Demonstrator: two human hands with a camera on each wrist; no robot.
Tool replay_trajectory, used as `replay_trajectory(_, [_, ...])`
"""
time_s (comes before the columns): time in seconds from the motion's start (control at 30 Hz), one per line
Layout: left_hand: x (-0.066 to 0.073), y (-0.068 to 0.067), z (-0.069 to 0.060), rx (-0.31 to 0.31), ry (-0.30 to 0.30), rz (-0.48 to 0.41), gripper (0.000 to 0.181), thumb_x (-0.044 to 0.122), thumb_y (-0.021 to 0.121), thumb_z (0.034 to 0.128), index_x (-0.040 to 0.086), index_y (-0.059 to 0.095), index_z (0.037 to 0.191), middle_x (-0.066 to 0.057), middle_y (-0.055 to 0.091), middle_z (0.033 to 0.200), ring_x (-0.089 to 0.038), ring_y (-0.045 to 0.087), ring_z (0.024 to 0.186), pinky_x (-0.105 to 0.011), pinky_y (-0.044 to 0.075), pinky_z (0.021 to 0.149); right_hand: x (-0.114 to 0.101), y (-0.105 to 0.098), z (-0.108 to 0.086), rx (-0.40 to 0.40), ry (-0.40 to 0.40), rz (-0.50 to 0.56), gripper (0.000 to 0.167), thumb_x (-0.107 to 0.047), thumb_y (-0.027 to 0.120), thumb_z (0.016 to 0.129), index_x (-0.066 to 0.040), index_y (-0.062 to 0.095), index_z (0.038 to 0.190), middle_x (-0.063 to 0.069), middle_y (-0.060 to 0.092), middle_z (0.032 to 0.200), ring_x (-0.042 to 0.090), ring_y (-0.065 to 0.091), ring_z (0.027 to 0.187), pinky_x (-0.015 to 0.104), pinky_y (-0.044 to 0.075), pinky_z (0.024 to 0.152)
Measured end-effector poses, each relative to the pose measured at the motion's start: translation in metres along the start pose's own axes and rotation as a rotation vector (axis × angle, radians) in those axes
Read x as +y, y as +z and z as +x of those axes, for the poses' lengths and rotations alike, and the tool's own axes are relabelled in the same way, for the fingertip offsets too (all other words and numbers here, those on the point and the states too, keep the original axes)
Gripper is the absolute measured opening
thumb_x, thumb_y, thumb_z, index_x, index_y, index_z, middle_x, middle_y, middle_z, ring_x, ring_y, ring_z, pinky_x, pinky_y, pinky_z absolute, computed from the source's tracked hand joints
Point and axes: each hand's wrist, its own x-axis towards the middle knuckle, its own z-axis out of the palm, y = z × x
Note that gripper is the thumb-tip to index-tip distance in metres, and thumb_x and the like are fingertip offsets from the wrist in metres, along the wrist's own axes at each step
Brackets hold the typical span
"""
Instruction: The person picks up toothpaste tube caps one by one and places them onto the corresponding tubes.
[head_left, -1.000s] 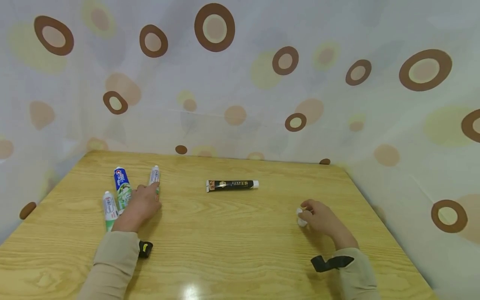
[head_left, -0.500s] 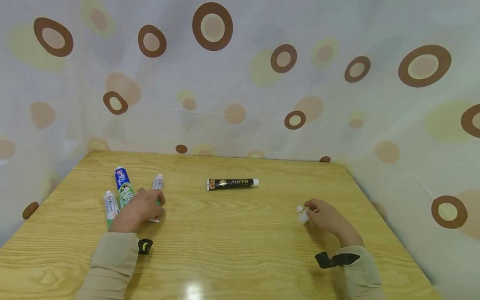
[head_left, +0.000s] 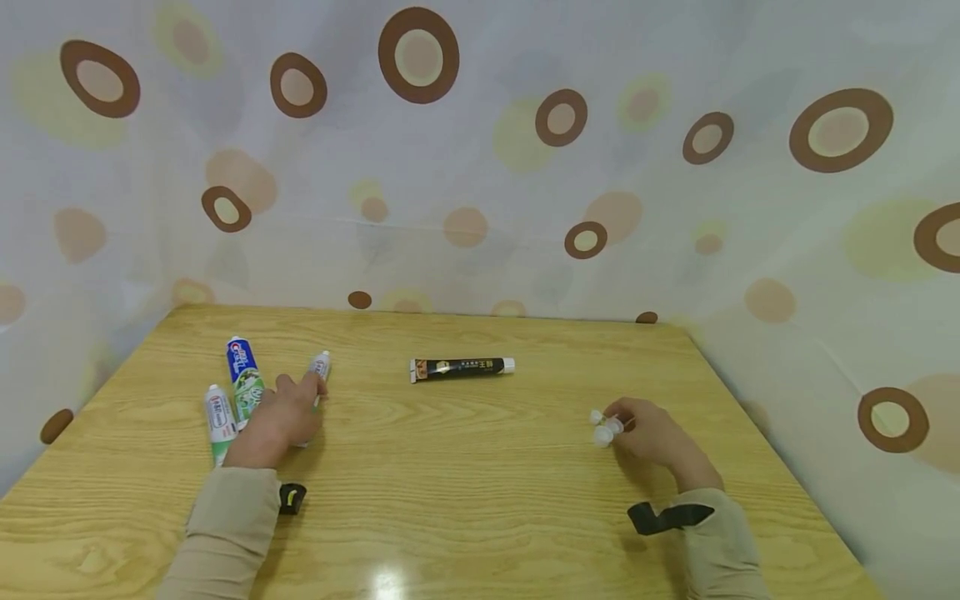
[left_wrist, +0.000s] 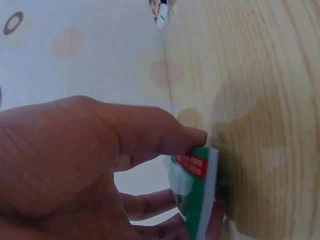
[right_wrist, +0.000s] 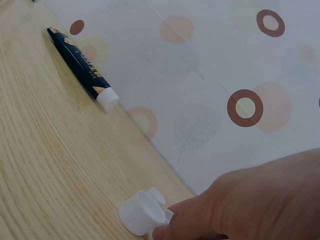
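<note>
My left hand [head_left: 283, 419] grips a white and green tube [head_left: 321, 364] at the left of the table. In the left wrist view the thumb and fingers hold its flat green end [left_wrist: 192, 187]. Beside that hand lie a blue and green toothpaste tube [head_left: 243, 371] and a smaller white and green tube [head_left: 220, 421]. On the right, my right hand [head_left: 658, 439] has its fingertips on small white caps [head_left: 603, 435], which the right wrist view shows as a white cap [right_wrist: 140, 212] close to the thumb.
A black tube [head_left: 461, 368] with a white cap lies across the back middle of the wooden table [head_left: 465, 483]. Behind and beside the table hangs a pale sheet [head_left: 480, 167] with brown rings.
My left hand has drawn its tube slightly back toward me and turned it a little. At my right hand, the white caps show more separately; that hand has shifted only slightly.
</note>
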Motion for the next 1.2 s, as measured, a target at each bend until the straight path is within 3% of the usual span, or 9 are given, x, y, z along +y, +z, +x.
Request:
replay_trajectory(0.17, [-0.001,-0.003,0.002,-0.063,-0.007,-0.079,0.061,0.010,0.057,0.0904,0.006,0.032,0.147,-0.039,0.038,0.125,-0.037,0.052,0.089,-0.047,0.048,0.076,0.002,0.002,0.002,0.011,0.035,-0.003,0.023,-0.001,0.065,0.085,0.002,0.065,0.108,0.013,0.065,0.098,0.024,0.061,0.088,0.034,0.049,0.071])
replay_trajectory(0.23, [-0.001,-0.004,0.002,-0.085,-0.011,-0.104,0.068,0.011,0.054,0.0930,0.008,0.023,0.153,-0.042,0.033,0.133,-0.040,0.053,0.096,-0.051,0.049,0.081,0.003,0.002,0.002,0.015,0.034,0.001,0.022,-0.002,0.065,0.086,0.002,0.065,0.108,0.013,0.065,0.098,0.025,0.061,0.089,0.034,0.049,0.071])
replay_trajectory(0.37, [-0.002,-0.005,0.003,-0.106,-0.023,-0.133,0.068,0.017,0.045,0.1005,0.007,0.011,0.158,-0.045,0.023,0.143,-0.048,0.048,0.114,-0.063,0.045,0.093,0.004,0.001,0.000,0.019,0.036,0.010,0.023,-0.003,0.065,0.087,0.002,0.065,0.109,0.014,0.065,0.099,0.026,0.062,0.090,0.034,0.050,0.069])
replay_trajectory(0.47, [-0.002,-0.006,0.005,-0.091,-0.022,-0.157,0.063,0.019,0.039,0.1040,0.006,0.011,0.158,-0.046,0.025,0.142,-0.051,0.045,0.119,-0.064,0.043,0.096,0.004,0.001,-0.001,0.024,0.047,0.022,0.025,-0.003,0.064,0.087,0.002,0.064,0.111,0.015,0.066,0.101,0.026,0.063,0.091,0.034,0.051,0.068])
replay_trajectory(0.6, [-0.003,-0.008,0.004,-0.036,-0.004,-0.177,0.060,0.022,0.042,0.1052,0.008,0.016,0.158,-0.042,0.035,0.138,-0.044,0.051,0.107,-0.051,0.050,0.081,0.005,-0.001,-0.002,0.040,0.053,0.025,0.027,-0.004,0.064,0.087,0.003,0.063,0.114,0.019,0.066,0.108,0.030,0.064,0.095,0.035,0.053,0.069])
replay_trajectory(0.7, [-0.004,-0.010,0.002,0.011,0.013,-0.190,0.061,0.026,0.046,0.1046,0.011,0.020,0.158,-0.039,0.041,0.136,-0.038,0.053,0.098,-0.040,0.047,0.069,0.004,-0.003,-0.002,0.063,0.043,0.005,0.028,-0.005,0.063,0.090,0.003,0.062,0.117,0.022,0.065,0.115,0.035,0.065,0.099,0.038,0.054,0.070])
replay_trajectory(0.9, [-0.005,-0.014,0.002,0.116,0.059,-0.206,0.058,0.026,0.052,0.1014,0.018,0.031,0.155,-0.032,0.050,0.135,-0.030,0.057,0.086,-0.034,0.043,0.060,-0.006,-0.006,-0.002,0.144,-0.020,0.003,0.028,-0.007,0.062,0.094,0.002,0.062,0.121,0.022,0.064,0.122,0.038,0.065,0.106,0.043,0.055,0.078])
replay_trajectory(1.0, [-0.004,-0.015,0.003,0.160,0.082,-0.226,0.055,0.024,0.052,0.1008,0.020,0.037,0.153,-0.028,0.054,0.136,-0.026,0.057,0.080,-0.033,0.042,0.059,-0.015,-0.008,-0.003,0.162,-0.036,0.009,0.028,-0.012,0.061,0.097,-0.001,0.062,0.123,0.020,0.064,0.123,0.036,0.065,0.107,0.044,0.054,0.080])
replay_trajectory(1.2, [0.001,-0.016,0.001,0.259,0.148,-0.216,0.050,0.024,0.054,0.1020,0.019,0.044,0.151,-0.024,0.058,0.136,-0.028,0.057,0.090,-0.034,0.042,0.066,-0.027,-0.009,-0.002,0.183,-0.040,0.010,0.029,-0.016,0.060,0.098,-0.003,0.062,0.124,0.018,0.064,0.122,0.035,0.065,0.107,0.043,0.055,0.078])
